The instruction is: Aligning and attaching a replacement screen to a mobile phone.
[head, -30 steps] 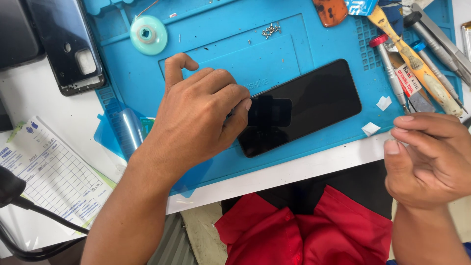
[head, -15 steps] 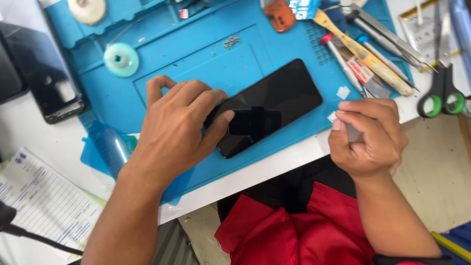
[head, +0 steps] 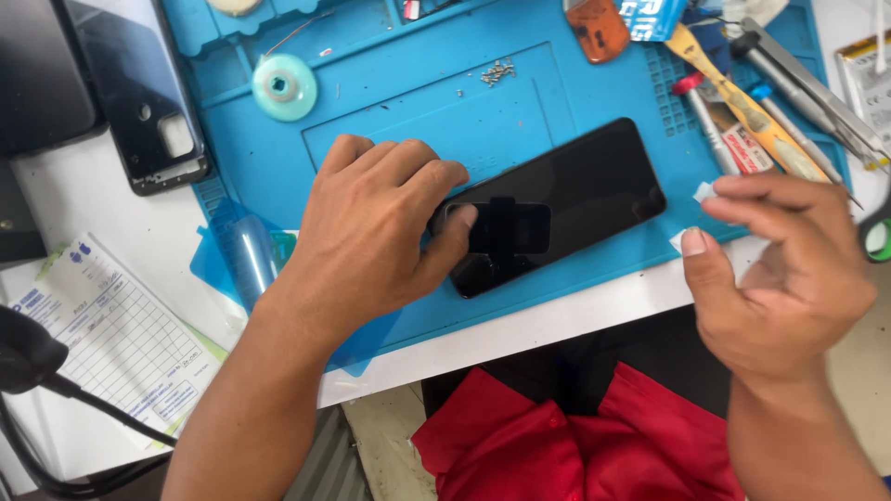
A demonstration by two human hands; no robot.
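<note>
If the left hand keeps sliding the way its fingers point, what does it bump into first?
The left hand points right along the black phone, which it already touches. Past the phone, it would probably meet the red-tipped tool.

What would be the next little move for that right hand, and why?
Probably bring the right hand back down to the phone. The left hand pins the phone's near end on the blue mat, while the right hand hovers off its far end, fingers curled and touching nothing.

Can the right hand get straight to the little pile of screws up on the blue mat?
Probably yes: the right hand hovers free beside the phone, and the screws lie in the open on the mat, reachable over the phone.
</note>
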